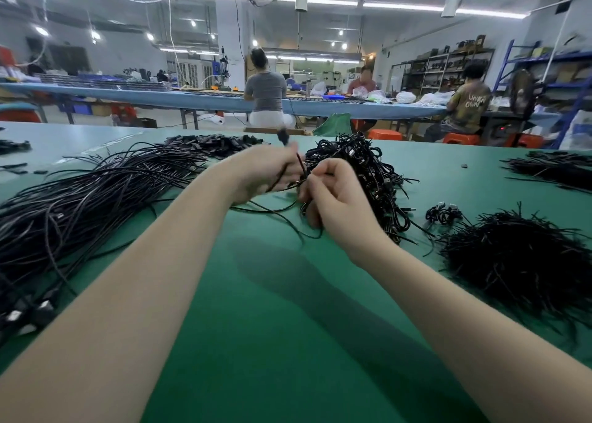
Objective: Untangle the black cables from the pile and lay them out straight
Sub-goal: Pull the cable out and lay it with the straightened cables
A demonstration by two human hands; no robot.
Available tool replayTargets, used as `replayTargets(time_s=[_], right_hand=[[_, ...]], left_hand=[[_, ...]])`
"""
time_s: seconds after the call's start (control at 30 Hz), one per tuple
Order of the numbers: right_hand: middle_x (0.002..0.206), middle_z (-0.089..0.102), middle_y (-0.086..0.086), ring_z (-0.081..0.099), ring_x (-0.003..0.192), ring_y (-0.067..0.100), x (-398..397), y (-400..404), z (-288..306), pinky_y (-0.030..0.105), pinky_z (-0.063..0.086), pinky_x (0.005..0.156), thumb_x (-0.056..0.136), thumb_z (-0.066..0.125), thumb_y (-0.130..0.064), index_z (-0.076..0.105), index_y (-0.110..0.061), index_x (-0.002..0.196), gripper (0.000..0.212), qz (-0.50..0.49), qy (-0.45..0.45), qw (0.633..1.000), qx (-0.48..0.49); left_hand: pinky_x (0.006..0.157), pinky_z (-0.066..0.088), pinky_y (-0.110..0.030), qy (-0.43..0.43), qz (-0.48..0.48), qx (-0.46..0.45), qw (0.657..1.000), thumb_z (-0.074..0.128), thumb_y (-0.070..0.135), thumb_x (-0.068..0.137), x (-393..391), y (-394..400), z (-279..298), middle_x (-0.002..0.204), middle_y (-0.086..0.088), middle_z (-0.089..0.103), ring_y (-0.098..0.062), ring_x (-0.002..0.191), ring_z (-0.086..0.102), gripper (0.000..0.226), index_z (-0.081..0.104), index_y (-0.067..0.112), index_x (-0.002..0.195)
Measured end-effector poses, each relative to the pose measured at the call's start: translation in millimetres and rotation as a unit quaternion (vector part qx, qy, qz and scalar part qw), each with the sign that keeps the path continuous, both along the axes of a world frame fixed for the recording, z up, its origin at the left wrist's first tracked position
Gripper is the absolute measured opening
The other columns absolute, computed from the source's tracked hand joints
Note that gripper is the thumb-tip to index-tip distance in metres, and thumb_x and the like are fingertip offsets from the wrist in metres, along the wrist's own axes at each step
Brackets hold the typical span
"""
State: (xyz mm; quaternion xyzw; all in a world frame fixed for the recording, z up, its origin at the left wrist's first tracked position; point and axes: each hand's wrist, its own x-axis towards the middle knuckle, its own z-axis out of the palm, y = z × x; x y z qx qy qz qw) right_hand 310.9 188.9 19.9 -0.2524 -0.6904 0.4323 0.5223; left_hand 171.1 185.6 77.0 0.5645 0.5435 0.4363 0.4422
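A tangled pile of coiled black cables (362, 166) sits at the table's middle, just beyond my hands. My left hand (262, 175) grips one black cable (272, 209), whose plug end sticks up above the fingers. My right hand (333, 195) is curled beside it and pinches the same cable close to the left hand. The cable's loose part trails down onto the green mat between my arms. A long bundle of straightened black cables (80, 204) lies spread out on the left, with connectors at its near end.
The green table (288, 310) carries a heap of short black ties (519, 262) at right, a small coiled bundle (443, 212), more cables (557, 169) far right and black parts (211, 143) at the back. Other people sit at a long bench behind.
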Motion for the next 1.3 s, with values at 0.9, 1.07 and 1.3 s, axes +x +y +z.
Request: replayTargets(time_s=[0.9, 1.07, 1.3], right_hand=[[0.063, 0.048, -0.003, 0.036, 0.045, 0.007, 18.1, 17.1, -27.9, 0.024, 0.034, 0.047, 0.092, 0.06, -0.037, 0.045, -0.017, 0.083, 0.026, -0.04, -0.182, 0.977, -0.104], [0.064, 0.047, -0.006, 0.039, 0.044, -0.001, 28.1, 25.6, -4.3, 0.013, 0.032, 0.046, 0.091, 0.063, -0.029, 0.042, -0.025, 0.081, 0.023, -0.187, -0.091, 0.978, 0.025], [0.088, 0.067, 0.004, 0.061, 0.07, 0.01, -3.4, -5.1, -6.4, 0.026, 0.046, 0.062, 0.096, 0.05, -0.009, 0.04, -0.02, 0.09, 0.016, -0.129, -0.077, 0.98, 0.131]], left_hand=[[0.043, 0.029, -0.013, -0.342, -0.144, 0.069, 0.926, 0.05, 0.031, 0.094, -37.8, -14.7, 25.4, 0.05, 0.012, 0.05, 0.001, 0.041, 0.043, 0.031, 0.064, 0.02, 0.069], [0.042, 0.033, -0.016, 0.119, -0.221, -0.16, 0.955, 0.047, 0.041, 0.092, -16.4, -13.2, 1.9, 0.066, 0.002, 0.066, -0.006, 0.043, 0.047, 0.039, 0.073, 0.012, 0.091], [0.058, 0.057, -0.023, -0.229, -0.048, -0.042, 0.971, 0.038, 0.037, 0.102, 3.3, 3.0, -3.8, 0.081, -0.003, 0.073, -0.01, 0.065, 0.068, 0.04, 0.065, 0.008, 0.099]])
